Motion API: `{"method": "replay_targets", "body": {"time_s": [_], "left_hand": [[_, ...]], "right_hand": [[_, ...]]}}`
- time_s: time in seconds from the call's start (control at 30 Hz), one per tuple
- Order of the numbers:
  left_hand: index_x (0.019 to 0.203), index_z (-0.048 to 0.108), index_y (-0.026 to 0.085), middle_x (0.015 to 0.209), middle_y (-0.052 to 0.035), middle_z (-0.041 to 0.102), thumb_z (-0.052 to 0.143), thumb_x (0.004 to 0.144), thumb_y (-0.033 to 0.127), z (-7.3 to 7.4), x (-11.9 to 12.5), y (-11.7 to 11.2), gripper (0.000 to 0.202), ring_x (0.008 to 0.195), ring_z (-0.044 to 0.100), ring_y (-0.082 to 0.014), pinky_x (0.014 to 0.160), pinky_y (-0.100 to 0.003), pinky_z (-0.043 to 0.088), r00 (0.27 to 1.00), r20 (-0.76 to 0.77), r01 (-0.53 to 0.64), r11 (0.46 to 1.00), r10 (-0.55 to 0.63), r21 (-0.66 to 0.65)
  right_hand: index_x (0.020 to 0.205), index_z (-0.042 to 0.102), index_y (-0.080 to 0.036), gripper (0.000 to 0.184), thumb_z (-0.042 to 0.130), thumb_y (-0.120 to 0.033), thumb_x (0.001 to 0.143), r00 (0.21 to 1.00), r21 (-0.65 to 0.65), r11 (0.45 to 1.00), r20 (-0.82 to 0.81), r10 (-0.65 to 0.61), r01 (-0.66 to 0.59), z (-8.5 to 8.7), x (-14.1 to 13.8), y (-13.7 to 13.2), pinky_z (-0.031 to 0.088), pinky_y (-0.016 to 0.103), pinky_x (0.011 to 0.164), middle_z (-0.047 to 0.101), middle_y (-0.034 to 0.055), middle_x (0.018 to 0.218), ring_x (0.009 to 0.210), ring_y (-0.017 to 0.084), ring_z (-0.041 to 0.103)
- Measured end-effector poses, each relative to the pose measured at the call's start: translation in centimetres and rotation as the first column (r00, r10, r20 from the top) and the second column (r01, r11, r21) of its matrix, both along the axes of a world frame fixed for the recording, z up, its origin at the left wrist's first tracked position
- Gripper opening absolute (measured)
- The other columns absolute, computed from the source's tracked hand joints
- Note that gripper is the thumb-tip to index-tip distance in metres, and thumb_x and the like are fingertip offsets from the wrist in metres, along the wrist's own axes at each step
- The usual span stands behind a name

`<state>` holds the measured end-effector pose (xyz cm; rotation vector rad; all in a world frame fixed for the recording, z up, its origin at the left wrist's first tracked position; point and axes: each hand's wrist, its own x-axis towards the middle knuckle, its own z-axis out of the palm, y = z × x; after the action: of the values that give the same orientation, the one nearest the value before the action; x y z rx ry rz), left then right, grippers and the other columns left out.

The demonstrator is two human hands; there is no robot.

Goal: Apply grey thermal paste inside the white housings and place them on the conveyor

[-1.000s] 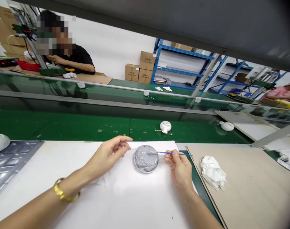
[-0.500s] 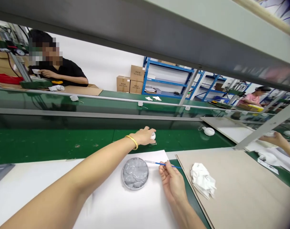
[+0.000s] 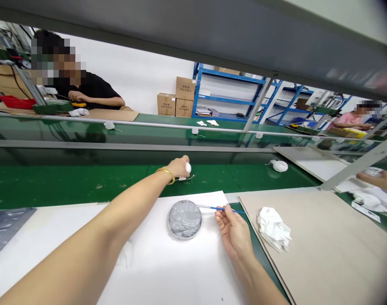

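Observation:
My left hand (image 3: 179, 167) reaches out over the green belt, its fingers closed round a small white round device (image 3: 188, 168). A short white wire shows beneath it; the fingers hide the rest of the device. In my right hand (image 3: 234, 228), a thin brush (image 3: 226, 209) with a blue handle is pinched between thumb and fingers. Its pale tip points left, by the rim of a round dish of grey paste (image 3: 185, 220). The dish rests on a white sheet (image 3: 168, 271) in front of me.
A crumpled white cloth (image 3: 274, 228) lies on brown cardboard (image 3: 327, 245) at right. Another white round device (image 3: 279, 166) sits on the belt (image 3: 123, 182). At the right edge, another person's hand (image 3: 385, 182) holds a similar one. A metal shelf (image 3: 193, 38) hangs overhead, with a slanted post (image 3: 358, 161) at right.
My left hand has moved left, and its fingers, spread over the white device before, are now closed round it. The right hand keeps its hold on the brush. The view has shifted slightly.

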<state>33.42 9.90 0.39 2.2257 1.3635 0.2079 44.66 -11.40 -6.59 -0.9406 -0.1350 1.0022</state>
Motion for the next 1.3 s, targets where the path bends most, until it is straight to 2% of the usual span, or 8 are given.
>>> {"method": "replay_targets", "body": {"time_s": [0.1, 0.23, 0.4, 0.53, 0.67, 0.87, 1.07, 1.3], "left_hand": [[0.123, 0.042, 0.018, 0.111, -0.0085, 0.06, 0.065, 0.077, 0.038, 1.3, -5.1, -1.3, 0.055, 0.099, 0.06, -0.0233, 0.083, -0.036, 0.051, 0.976, 0.211, -0.042, 0.999, 0.047, -0.027], [0.13, 0.034, 0.027, 0.121, -0.0056, 0.056, 0.057, 0.08, 0.046, 3.3, -12.3, -6.7, 0.058, 0.103, 0.059, -0.02, 0.08, -0.027, 0.05, 0.892, 0.446, -0.015, 0.989, 0.078, -0.145], [0.118, 0.04, 0.03, 0.107, -0.003, 0.06, 0.076, 0.065, 0.035, 1.8, -17.6, -15.5, 0.065, 0.087, 0.06, -0.0188, 0.07, -0.025, 0.048, 0.66, 0.648, 0.072, 0.826, 0.381, -0.559], [0.118, 0.034, 0.03, 0.094, -0.0011, 0.062, 0.08, 0.06, 0.032, -0.9, -17.2, -20.4, 0.075, 0.08, 0.06, -0.0181, 0.067, -0.025, 0.045, 0.599, 0.64, 0.159, 0.712, 0.481, -0.684], [0.127, 0.031, 0.028, 0.098, -0.0024, 0.063, 0.079, 0.059, 0.035, -1.8, -15.0, -22.3, 0.083, 0.084, 0.06, -0.0186, 0.075, -0.029, 0.044, 0.57, 0.644, 0.243, 0.644, 0.511, -0.726], [0.116, 0.041, 0.024, 0.098, -0.0007, 0.059, 0.077, 0.06, 0.016, -2.2, -13.1, -22.4, 0.067, 0.083, 0.056, -0.0153, 0.07, -0.025, 0.046, 0.572, 0.673, 0.231, 0.695, 0.469, -0.681], [0.111, 0.044, 0.025, 0.11, -0.0016, 0.055, 0.077, 0.062, 0.011, -3.8, -13.1, -22.5, 0.061, 0.097, 0.055, -0.0173, 0.076, -0.026, 0.046, 0.507, 0.782, 0.254, 0.804, 0.362, -0.537], [0.111, 0.045, 0.024, 0.112, -0.0028, 0.054, 0.077, 0.062, 0.009, -3.7, -13.2, -22.6, 0.061, 0.103, 0.054, -0.0191, 0.082, -0.029, 0.046, 0.506, 0.798, 0.285, 0.809, 0.328, -0.514]], "right_hand": [[0.074, 0.061, -0.01, 0.042, 0.087, -0.032, 0.05, 1.0, -0.015, 1.0, 0.009, 0.017, -0.017, -0.1, 0.1, -0.1, 0.053, 0.018, 0.051, 0.065, 0.0052, 0.064, 0.058, 0.012, 0.061], [0.076, 0.06, -0.012, 0.041, 0.086, -0.032, 0.052, 1.0, -0.03, 1.0, 0.014, 0.003, -0.003, 0.1, -0.1, 0.0, 0.05, 0.016, 0.046, 0.065, 0.0046, 0.064, 0.055, 0.011, 0.06], [0.073, 0.06, -0.011, 0.037, 0.086, -0.028, 0.052, 1.0, -0.002, 1.0, 0.023, 0.008, -0.008, 0.7, -0.5, 0.0, 0.047, 0.015, 0.044, 0.064, 0.0041, 0.064, 0.053, 0.01, 0.058], [0.074, 0.061, -0.011, 0.034, 0.085, -0.026, 0.054, 0.998, 0.011, 0.999, 0.041, 0.044, -0.044, 1.1, -0.7, -0.4, 0.046, 0.016, 0.045, 0.064, 0.0045, 0.067, 0.056, 0.01, 0.058], [0.074, 0.061, -0.012, 0.03, 0.082, -0.025, 0.057, 0.996, 0.018, 0.997, 0.06, 0.069, -0.07, 2.0, -1.4, -1.5, 0.043, 0.015, 0.044, 0.061, 0.0026, 0.068, 0.058, 0.01, 0.057], [0.075, 0.06, -0.014, 0.026, 0.078, -0.03, 0.066, 0.975, 0.034, 0.979, 0.099, 0.197, -0.201, 3.6, -3.8, -3.9, 0.04, 0.016, 0.046, 0.058, 0.0016, 0.071, 0.062, 0.01, 0.054], [0.078, 0.059, -0.016, 0.028, 0.072, -0.04, 0.072, 0.926, 0.006, 0.956, 0.251, 0.282, -0.293, 3.7, -5.4, -5.4, 0.041, 0.022, 0.05, 0.059, 0.0033, 0.074, 0.059, 0.011, 0.052], [0.082, 0.056, -0.017, 0.024, 0.065, -0.04, 0.079, 0.889, 0.025, 0.967, 0.4, 0.223, -0.254, 3.6, -6.0, -5.9, 0.041, 0.025, 0.054, 0.061, 0.004, 0.075, 0.057, 0.011, 0.052]]}}
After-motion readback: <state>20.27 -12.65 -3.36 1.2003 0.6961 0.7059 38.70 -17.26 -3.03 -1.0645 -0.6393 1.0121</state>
